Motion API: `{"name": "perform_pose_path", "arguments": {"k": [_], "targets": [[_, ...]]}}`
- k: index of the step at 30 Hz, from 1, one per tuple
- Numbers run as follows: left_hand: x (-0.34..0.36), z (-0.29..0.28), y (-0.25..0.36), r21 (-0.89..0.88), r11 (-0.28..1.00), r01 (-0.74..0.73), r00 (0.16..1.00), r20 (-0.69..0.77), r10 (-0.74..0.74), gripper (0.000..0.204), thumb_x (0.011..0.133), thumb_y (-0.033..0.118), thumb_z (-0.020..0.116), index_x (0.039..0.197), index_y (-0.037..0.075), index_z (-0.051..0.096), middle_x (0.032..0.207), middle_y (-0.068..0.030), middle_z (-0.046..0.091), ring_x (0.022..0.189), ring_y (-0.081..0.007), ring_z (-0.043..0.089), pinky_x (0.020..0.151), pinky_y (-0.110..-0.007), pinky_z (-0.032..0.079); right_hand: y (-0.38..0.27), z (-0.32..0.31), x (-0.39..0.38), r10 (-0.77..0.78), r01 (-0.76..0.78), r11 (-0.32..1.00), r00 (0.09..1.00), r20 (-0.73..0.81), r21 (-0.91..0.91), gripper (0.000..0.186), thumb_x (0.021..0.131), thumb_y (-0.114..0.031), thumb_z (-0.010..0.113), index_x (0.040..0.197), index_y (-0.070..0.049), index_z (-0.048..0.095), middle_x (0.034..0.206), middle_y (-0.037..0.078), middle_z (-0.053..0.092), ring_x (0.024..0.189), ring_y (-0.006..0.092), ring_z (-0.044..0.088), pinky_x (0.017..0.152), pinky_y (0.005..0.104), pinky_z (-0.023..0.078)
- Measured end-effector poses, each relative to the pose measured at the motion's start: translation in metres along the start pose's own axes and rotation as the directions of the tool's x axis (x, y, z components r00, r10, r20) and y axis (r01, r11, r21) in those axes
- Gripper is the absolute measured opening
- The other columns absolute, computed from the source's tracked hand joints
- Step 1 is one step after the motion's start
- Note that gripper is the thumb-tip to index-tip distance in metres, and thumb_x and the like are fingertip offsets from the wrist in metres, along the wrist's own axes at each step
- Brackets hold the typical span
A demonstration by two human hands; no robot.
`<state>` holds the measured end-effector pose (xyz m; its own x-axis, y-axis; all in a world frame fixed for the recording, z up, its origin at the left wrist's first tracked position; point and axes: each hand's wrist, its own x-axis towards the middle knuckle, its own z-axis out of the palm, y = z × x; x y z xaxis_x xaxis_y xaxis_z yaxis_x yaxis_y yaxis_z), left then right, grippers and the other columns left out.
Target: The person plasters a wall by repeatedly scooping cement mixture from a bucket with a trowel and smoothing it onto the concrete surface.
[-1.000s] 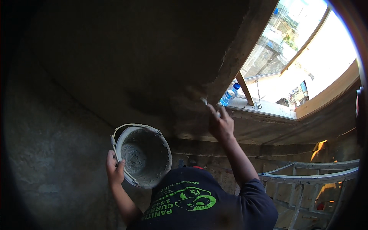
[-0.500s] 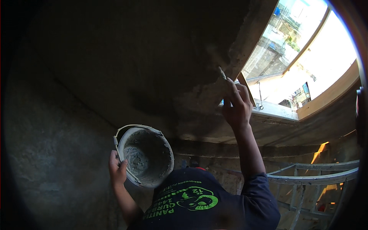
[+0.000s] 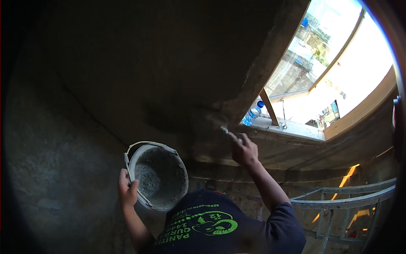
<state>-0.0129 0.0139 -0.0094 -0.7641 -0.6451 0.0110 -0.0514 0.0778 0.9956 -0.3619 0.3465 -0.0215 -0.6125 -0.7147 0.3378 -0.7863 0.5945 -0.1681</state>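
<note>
My left hand [image 3: 128, 189] grips the side rim of a pale bucket [image 3: 172, 174], its fingers outside and its thumb over the edge. The bucket tilts so that its inside shows, with wet grey mortar [image 3: 148, 180] at the bottom and smears up the walls. My right hand [image 3: 245, 149] is closed around a slim hand tool [image 3: 224, 129] with a pale, mortar-coated end; its exact kind is unclear. The tool's tip is at the dark plastered wall [image 3: 211, 114], below and left of the window corner. Whether it touches the wall, I cannot tell.
A wood-framed window [image 3: 334, 129] stands open at the upper right, letting in bright light. On its sill is a clear plastic bottle [image 3: 253, 113] with a blue cap, beside a metal window hook [image 3: 283, 116]. A metal ladder or scaffold frame [image 3: 351, 201] is at the lower right.
My right hand has moved down and left with the tool, away from the window frame, uncovering the bottle. The bucket and my left hand have barely shifted.
</note>
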Motion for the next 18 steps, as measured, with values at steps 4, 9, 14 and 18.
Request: {"name": "perform_pose_path", "arguments": {"k": [4,9,14,18], "targets": [[0.0,0.002,0.002,0.022,1.0,-0.013,1.0,-0.023,0.014,0.027,0.088,-0.006,0.055,0.111,0.003,0.044,0.095,-0.0066,0.06,0.087,-0.0088,0.055,0.08,-0.025,0.045,-0.013,-0.087,0.056,-0.071,0.106,0.994,0.801,-0.595,0.023,0.059,0.081,-0.002,0.069,0.135,-0.027,0.066,0.108,0.01,0.067,0.087,0.0302,0.07,0.067,0.0436,0.059],[0.002,0.005,0.003,-0.012,1.0,0.008,0.999,-0.032,-0.009,0.027,0.088,-0.006,0.056,0.111,0.003,0.044,0.093,-0.0052,0.059,0.083,-0.0078,0.054,0.075,-0.024,0.044,-0.041,-0.134,0.116,0.027,0.061,0.988,0.839,-0.544,0.143,0.064,0.081,-0.003,0.068,0.142,-0.022,0.059,0.107,0.014,0.062,0.084,0.0324,0.069,0.067,0.043,0.058],[0.006,0.011,0.009,-0.034,0.999,-0.012,1.0,-0.006,0.012,0.028,0.087,-0.006,0.055,0.111,0.002,0.044,0.096,-0.007,0.06,0.089,-0.0092,0.056,0.081,-0.025,0.045,-0.058,-0.047,0.107,-0.128,0.101,0.974,0.984,-0.123,-0.204,0.066,0.086,-0.015,0.064,0.149,-0.024,0.05,0.119,0.018,0.06,0.087,0.0323,0.07,0.068,0.0421,0.058],[0.002,0.008,0.009,-0.033,0.999,-0.043,0.999,0.021,0.044,0.028,0.087,-0.006,0.055,0.111,0.002,0.044,0.097,-0.0076,0.059,0.092,-0.0099,0.056,0.083,-0.026,0.044,-0.019,0.052,0.057,-0.113,0.184,0.917,0.971,0.211,-0.355,0.06,0.09,-0.018,0.058,0.149,-0.026,0.051,0.13,0.023,0.061,0.09,0.0309,0.07,0.069,0.0404,0.058]]}}
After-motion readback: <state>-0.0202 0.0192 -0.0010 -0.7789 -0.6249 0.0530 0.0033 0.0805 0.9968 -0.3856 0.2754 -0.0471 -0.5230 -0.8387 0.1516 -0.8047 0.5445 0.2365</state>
